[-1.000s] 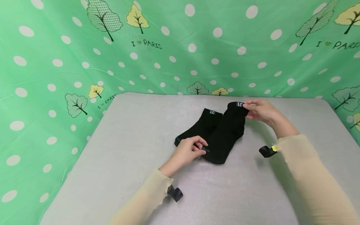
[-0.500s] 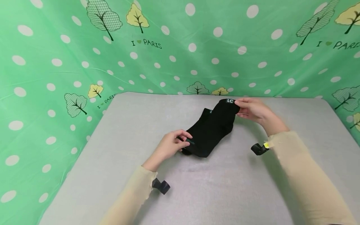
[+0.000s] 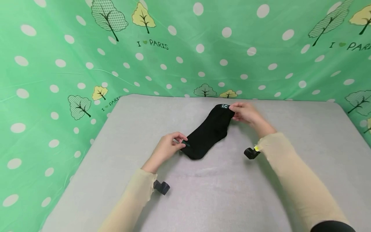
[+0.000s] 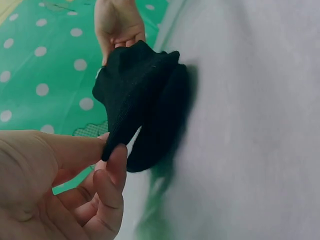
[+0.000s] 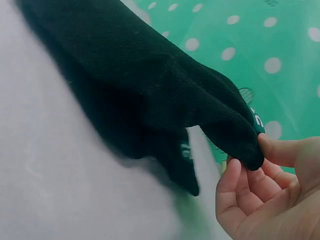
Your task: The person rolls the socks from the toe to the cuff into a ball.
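A black ankle sock [image 3: 206, 135] with an "LC" label on its cuff is stretched slantwise between the two hands. The left hand [image 3: 166, 146] pinches its toe end between thumb and fingers. At the cuff, beside the label, the right hand [image 3: 249, 114] pinches the fabric. Beneath it lies a second black sock [image 5: 175, 165] on the table, seen in the right wrist view with a small gap under the raised cuff. In the left wrist view this lower sock [image 4: 167, 115] also shows below the held one. From the head view the upper sock covers it.
A grey cloth-covered table [image 3: 217, 193] lies under the hands. Behind and to the left hangs a green dotted curtain [image 3: 162, 74] with printed trees. Small black wrist devices [image 3: 161, 187] stick out from both cream sleeves.
Both hands have carried the upper sock to the left, from beside the other sock to right over it. The lower sock is now hidden in the head view.
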Tool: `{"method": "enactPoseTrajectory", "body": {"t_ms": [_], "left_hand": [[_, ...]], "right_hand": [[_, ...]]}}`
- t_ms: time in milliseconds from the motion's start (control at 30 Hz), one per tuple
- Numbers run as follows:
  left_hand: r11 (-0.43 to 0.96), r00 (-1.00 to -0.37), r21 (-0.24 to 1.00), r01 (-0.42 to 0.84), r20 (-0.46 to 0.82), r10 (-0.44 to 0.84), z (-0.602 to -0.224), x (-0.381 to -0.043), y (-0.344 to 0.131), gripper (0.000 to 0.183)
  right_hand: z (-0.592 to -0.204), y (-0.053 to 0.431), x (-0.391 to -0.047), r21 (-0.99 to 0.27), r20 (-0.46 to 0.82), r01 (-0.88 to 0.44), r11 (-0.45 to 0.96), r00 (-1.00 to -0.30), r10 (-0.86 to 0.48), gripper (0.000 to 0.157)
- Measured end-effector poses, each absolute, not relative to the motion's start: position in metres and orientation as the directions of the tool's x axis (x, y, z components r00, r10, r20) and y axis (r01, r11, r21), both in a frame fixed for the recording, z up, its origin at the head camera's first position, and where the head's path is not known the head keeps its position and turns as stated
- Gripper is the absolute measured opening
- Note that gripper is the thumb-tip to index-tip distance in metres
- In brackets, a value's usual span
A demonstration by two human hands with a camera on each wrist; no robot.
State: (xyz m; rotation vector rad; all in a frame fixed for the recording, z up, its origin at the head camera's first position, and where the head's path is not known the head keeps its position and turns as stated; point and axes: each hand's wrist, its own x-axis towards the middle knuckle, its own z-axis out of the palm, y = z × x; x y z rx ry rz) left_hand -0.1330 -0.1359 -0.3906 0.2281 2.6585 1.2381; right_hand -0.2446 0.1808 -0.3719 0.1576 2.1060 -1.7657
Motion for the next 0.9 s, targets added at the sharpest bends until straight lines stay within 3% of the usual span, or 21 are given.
{"method": "enactPoseTrajectory", "body": {"t_ms": [267, 700, 900], "left_hand": [[0.711, -0.971, 0.701, 0.052, -0.133, 0.201, -0.398, -0.138, -0.135, 0.016], [0.749, -0.974, 0.662, 0.02, -0.155, 0.164, -0.399, -0.139, -0.132, 0.018], [0.746, -0.972, 0.666, -0.011, -0.183, 0.149, -0.398, -0.137, -0.131, 0.017]], "right_hand": [[-0.394, 0.173, -0.249, -0.898, -0.307, 0.261, 0.355, -0.948, -0.08, 0.029], [-0.406, 0.166, -0.249, -0.775, -0.202, 0.144, 0.616, -0.979, -0.025, 0.023], [-0.398, 0.165, -0.247, -0.684, -0.211, 0.129, 0.718, -0.977, -0.026, 0.033]]}}
